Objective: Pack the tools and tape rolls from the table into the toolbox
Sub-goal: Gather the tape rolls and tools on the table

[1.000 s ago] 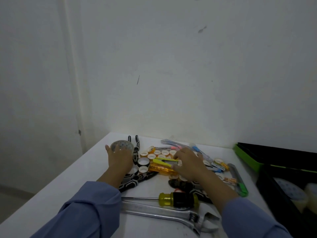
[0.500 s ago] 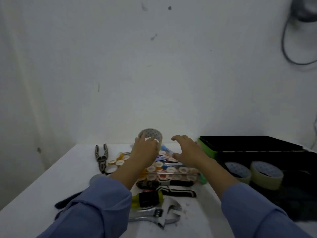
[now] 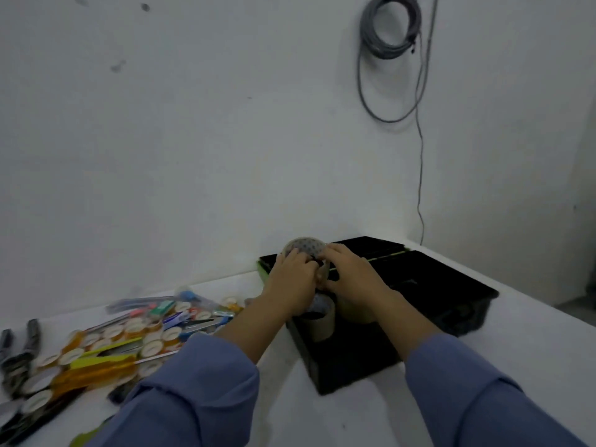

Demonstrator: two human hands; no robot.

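Observation:
A clear tape roll point(image 3: 304, 247) with a dotted core is held upright above the open black toolbox point(image 3: 419, 295). My left hand point(image 3: 292, 280) grips its left side and my right hand point(image 3: 350, 274) grips its right side, fingers curled round the rim. Below my hands, inside the box, stands another tape roll point(image 3: 321, 317). Left of the box, a heap of small tape rolls point(image 3: 113, 333), pens and cutters lies on the white table point(image 3: 290, 398), with an orange-handled screwdriver point(image 3: 96, 375) and black pliers point(image 3: 19, 353) at the far left.
The toolbox lid point(image 3: 364, 250), black with a green edge, lies open against the wall. A grey coiled cable point(image 3: 392, 27) hangs on the wall above and runs down behind the box. The table's right edge falls off beyond the box.
My view swung right. My left hand carried the tape roll from over the heap to above the toolbox, and my right hand came onto the roll's other side.

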